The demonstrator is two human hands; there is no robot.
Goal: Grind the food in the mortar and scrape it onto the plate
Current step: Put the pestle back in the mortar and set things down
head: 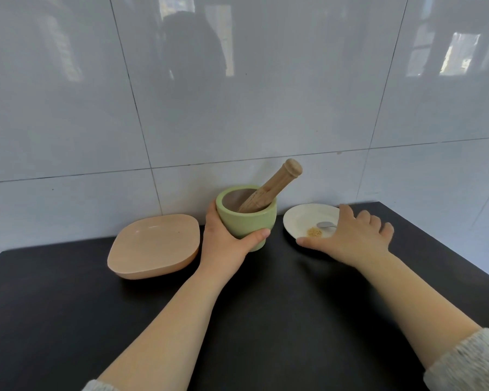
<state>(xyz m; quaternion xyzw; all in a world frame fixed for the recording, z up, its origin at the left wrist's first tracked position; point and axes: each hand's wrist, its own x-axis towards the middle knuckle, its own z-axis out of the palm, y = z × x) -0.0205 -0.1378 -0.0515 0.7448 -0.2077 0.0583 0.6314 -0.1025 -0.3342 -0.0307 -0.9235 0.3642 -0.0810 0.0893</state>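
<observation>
A pale green mortar (247, 221) stands on the black counter near the wall, and a wooden pestle (271, 187) leans in it toward the upper right. My left hand (226, 241) grips the mortar's left and front side, thumb across its lower front. To the right lies a small white plate (297, 221) with a little heap of yellowish ground food (314, 232) and a metal spoon (325, 224) on it. My right hand (353, 235) hovers flat over the plate's right half with fingers spread, hiding the spoon's handle.
A peach-coloured square dish (153, 245) sits left of the mortar, close to my left wrist. A glossy tiled wall rises right behind the objects. The black counter (266, 306) stretches toward me and ends in an edge at the right.
</observation>
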